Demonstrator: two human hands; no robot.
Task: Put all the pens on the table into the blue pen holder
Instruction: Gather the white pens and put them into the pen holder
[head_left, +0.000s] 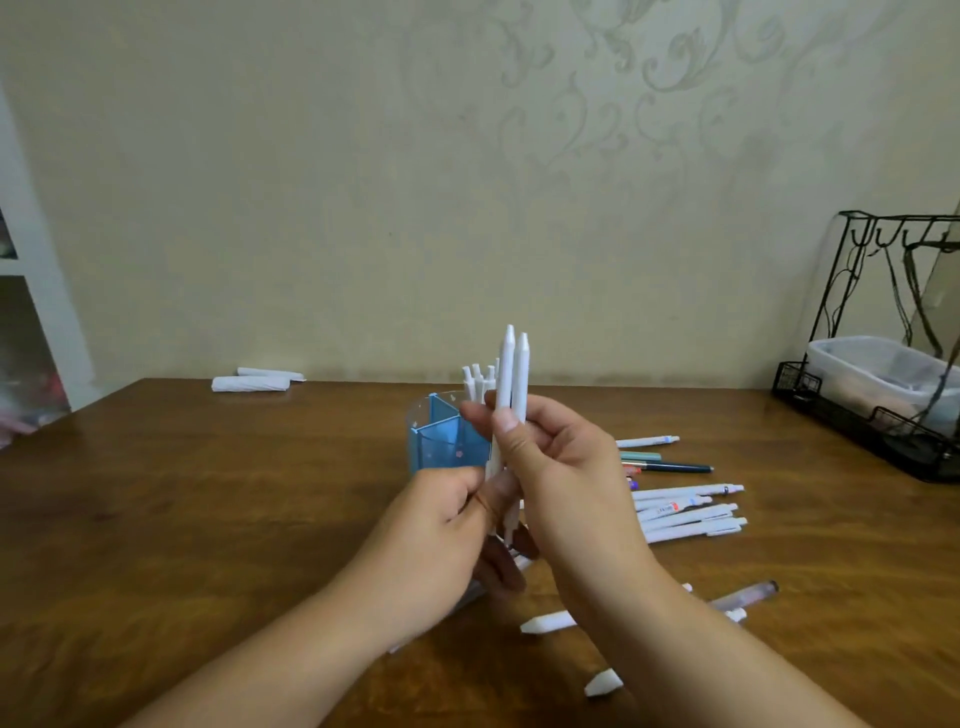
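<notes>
**penfan22:** ok quick q, where's everything at rn?

**deskcam_guy:** both hands up in front of the blue pen holder (441, 441), mid table. Right hand (561, 467) is pinched around two white pens (511, 374), thumb pressed on the front of the barrels, pens standing pretty much upright w/ pointed ends up. Left hand (441, 525) is curled shut lower down, fingers closed on the bottom part of the same white pens, just under the right thumb. Can't tell exactly how many barrels it's got tbh, fingers hide it.

**penfan22:** and the holder?

**deskcam_guy:** it's right behind the hands, partly blocked. Clear-ish blue w/ dividers inside, the front-left compartments look bare. A few white pens already in it (477, 382), tops sticking up at the back, just left of the held pair.

**penfan22:** rest of the pens?

**deskcam_guy:** a bunch lying on the wooden table (208, 519) to the right: row of white pens (691, 512) side by side, a dark green pen (675, 467) and another white pen (647, 442) beyond them. Closer to cam, under the right forearm, a clear pen (748, 595) plus white pen ends (548, 622) poking out.

**penfan22:** anything else on there?

**deskcam_guy:** black wire rack (883, 332) far right w/ a plastic tub (872, 364) in it, and two rolled white paper bits (252, 383) at the back edge by the wall.
</notes>
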